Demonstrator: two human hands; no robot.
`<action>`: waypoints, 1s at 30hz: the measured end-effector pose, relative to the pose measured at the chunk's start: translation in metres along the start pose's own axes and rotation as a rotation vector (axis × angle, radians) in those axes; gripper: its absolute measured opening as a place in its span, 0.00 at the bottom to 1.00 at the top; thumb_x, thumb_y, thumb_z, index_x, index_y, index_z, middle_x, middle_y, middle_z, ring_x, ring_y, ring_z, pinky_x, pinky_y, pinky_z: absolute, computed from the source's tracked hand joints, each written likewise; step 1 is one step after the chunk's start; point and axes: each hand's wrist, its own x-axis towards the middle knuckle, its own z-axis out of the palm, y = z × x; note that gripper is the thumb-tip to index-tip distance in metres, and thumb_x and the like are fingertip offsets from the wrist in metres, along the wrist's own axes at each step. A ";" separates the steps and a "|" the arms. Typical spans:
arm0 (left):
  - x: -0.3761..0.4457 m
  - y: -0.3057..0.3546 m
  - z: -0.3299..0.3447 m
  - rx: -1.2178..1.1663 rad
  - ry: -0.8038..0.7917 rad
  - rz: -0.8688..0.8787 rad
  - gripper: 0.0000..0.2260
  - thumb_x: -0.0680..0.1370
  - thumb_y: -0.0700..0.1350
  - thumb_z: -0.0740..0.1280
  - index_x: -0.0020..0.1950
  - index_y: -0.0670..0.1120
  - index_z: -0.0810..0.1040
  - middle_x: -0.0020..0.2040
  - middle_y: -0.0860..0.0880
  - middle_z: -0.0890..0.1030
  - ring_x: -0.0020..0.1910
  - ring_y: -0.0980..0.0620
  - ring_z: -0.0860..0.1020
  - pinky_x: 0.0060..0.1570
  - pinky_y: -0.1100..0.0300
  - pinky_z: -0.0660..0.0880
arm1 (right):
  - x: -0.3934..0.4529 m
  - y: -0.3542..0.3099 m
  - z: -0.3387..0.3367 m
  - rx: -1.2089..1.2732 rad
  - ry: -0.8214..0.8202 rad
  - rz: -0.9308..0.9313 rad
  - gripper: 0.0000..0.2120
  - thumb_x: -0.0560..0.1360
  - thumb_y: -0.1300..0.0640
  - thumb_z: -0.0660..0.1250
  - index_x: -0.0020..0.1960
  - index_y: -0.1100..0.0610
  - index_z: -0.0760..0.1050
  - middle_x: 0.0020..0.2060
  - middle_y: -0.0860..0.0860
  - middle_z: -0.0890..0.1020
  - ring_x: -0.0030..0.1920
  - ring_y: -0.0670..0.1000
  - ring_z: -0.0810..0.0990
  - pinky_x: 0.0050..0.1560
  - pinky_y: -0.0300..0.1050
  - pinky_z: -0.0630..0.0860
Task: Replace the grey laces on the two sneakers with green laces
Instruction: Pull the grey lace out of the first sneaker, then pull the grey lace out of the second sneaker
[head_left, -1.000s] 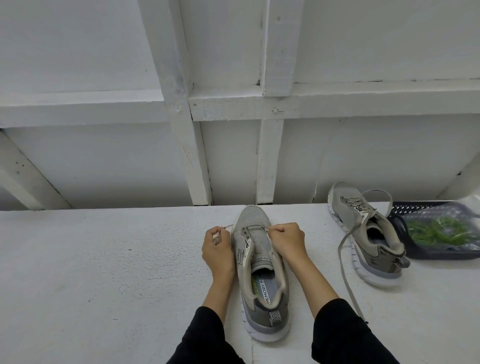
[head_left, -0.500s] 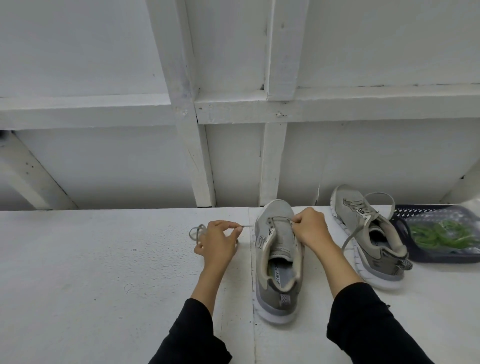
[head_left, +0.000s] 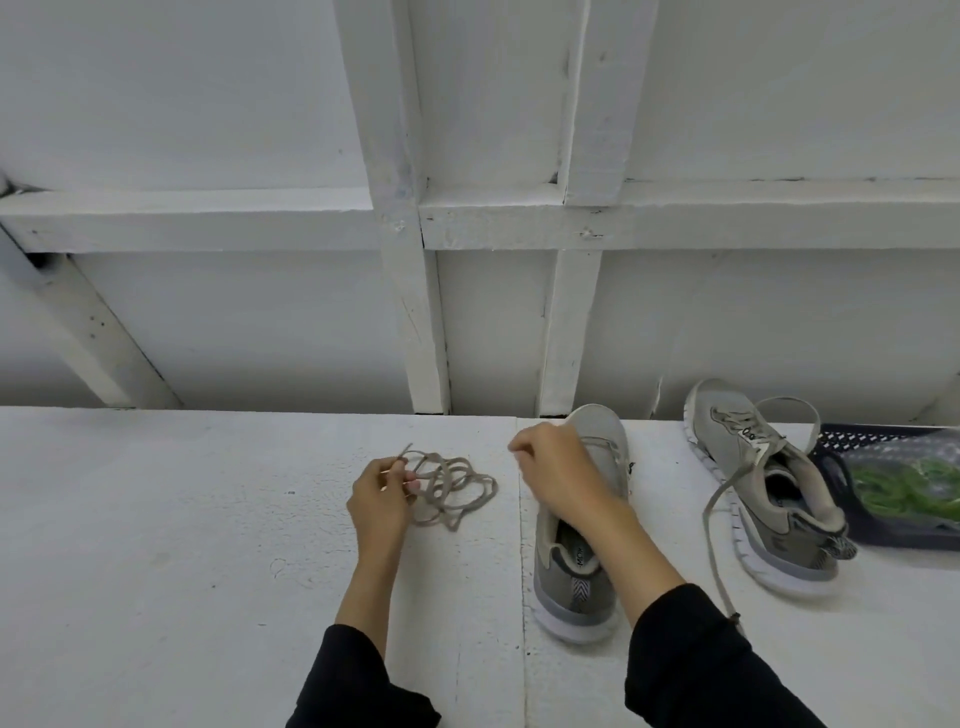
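table (head_left: 182, 519): white | near sneaker (head_left: 576, 566): centre, right hand (head_left: 558, 475) curled over its toe, grip unclear | far sneaker (head_left: 763, 493): right, grey-laced | green laces (head_left: 904, 486): far-right basket (head_left: 836, 441) | grey lace (head_left: 457, 486): now pulled free, heaped left, pinched by left hand (head_left: 382, 499); one sneaker unlaced

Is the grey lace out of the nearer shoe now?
Apparently out: the grey lace lies bunched on the table, gripped by the left hand. The right hand hides part of the nearer shoe.
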 end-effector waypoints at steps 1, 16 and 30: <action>0.002 -0.005 -0.005 -0.017 0.039 -0.053 0.07 0.82 0.41 0.61 0.51 0.44 0.79 0.40 0.49 0.82 0.38 0.51 0.81 0.46 0.54 0.80 | 0.002 -0.004 0.011 -0.047 -0.075 -0.029 0.13 0.78 0.65 0.59 0.55 0.59 0.80 0.51 0.57 0.81 0.47 0.56 0.80 0.50 0.51 0.79; 0.001 -0.013 -0.011 0.131 0.007 0.051 0.07 0.81 0.45 0.62 0.46 0.48 0.79 0.36 0.51 0.78 0.34 0.55 0.73 0.36 0.65 0.68 | 0.027 -0.017 0.040 -0.368 -0.253 -0.026 0.04 0.79 0.65 0.58 0.50 0.62 0.71 0.50 0.58 0.75 0.49 0.59 0.77 0.41 0.46 0.68; 0.006 0.001 0.015 0.098 -0.069 0.093 0.09 0.82 0.48 0.60 0.49 0.48 0.79 0.41 0.53 0.79 0.42 0.54 0.76 0.39 0.64 0.70 | 0.034 0.002 -0.050 0.336 0.238 0.101 0.05 0.78 0.58 0.61 0.45 0.56 0.73 0.31 0.47 0.73 0.33 0.48 0.72 0.35 0.41 0.70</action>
